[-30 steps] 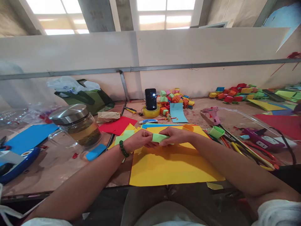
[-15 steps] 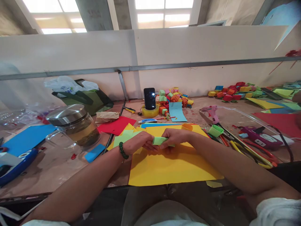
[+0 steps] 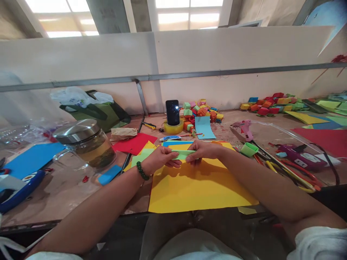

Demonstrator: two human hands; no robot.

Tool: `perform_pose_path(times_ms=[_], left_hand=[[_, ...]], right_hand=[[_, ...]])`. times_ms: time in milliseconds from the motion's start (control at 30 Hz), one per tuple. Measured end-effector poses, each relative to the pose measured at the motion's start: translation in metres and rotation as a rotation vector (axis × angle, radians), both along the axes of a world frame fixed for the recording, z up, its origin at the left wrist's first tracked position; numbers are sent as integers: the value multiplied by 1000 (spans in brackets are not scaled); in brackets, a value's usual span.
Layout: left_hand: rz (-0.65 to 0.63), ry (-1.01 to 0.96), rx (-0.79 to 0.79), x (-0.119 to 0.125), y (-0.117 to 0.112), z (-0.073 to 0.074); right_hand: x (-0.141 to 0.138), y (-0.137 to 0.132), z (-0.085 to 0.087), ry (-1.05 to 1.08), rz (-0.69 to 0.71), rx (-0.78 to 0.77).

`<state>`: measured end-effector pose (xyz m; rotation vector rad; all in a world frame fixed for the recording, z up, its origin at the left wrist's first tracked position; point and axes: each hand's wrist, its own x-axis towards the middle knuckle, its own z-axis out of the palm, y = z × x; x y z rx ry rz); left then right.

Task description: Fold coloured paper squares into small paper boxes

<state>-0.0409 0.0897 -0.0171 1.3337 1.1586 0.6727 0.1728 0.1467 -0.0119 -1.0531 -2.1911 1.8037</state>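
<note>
A light green paper strip (image 3: 181, 154) stretches between my two hands, a little above a large yellow sheet (image 3: 200, 191). My left hand (image 3: 162, 157), with a dark green bead bracelet (image 3: 142, 171) at the wrist, pinches the strip's left end between thumb and fingers. At the other end, my right hand (image 3: 202, 151) grips the paper with its thumb on the near face; its fingertips are partly hidden behind. Light green sheets (image 3: 141, 157) lie just left of my left hand. To the right of my right forearm stands a folded green paper ring (image 3: 249, 149).
A lidded glass jug (image 3: 90, 144) is on the left. A phone (image 3: 172, 112) leans upright on a tape roll (image 3: 173, 128), beside a pile of small paper cubes (image 3: 202, 113). At the right are a pink glue gun (image 3: 246, 130) and a purple device (image 3: 300, 157).
Both hands have risen slightly and drawn a bit apart. The green strip between them now looks longer, flatter and narrower than before.
</note>
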Motion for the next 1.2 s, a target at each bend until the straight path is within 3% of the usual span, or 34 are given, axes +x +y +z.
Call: perform_pose_path(times_ms=[267,433,667,933,1100,1200], left_hand=[[-14,-69,19,0,0,1],[27,-67,39,-3,3,1],[-36,14,36,0,-3,5],[34,4,81,-1,1,3],[68,-50,55,-1,2,2],[78,-68,57,-1,2,1]], right_hand=[[-1,-3,5,32,-23,-27],[-2,-2,5,93,-133,17],[-5,-6,8,74,-96,37],[-10,-7,5,325,-257,60],[-10,-4,3,372,-281,27],[-10,-4,3,409,-305,83]])
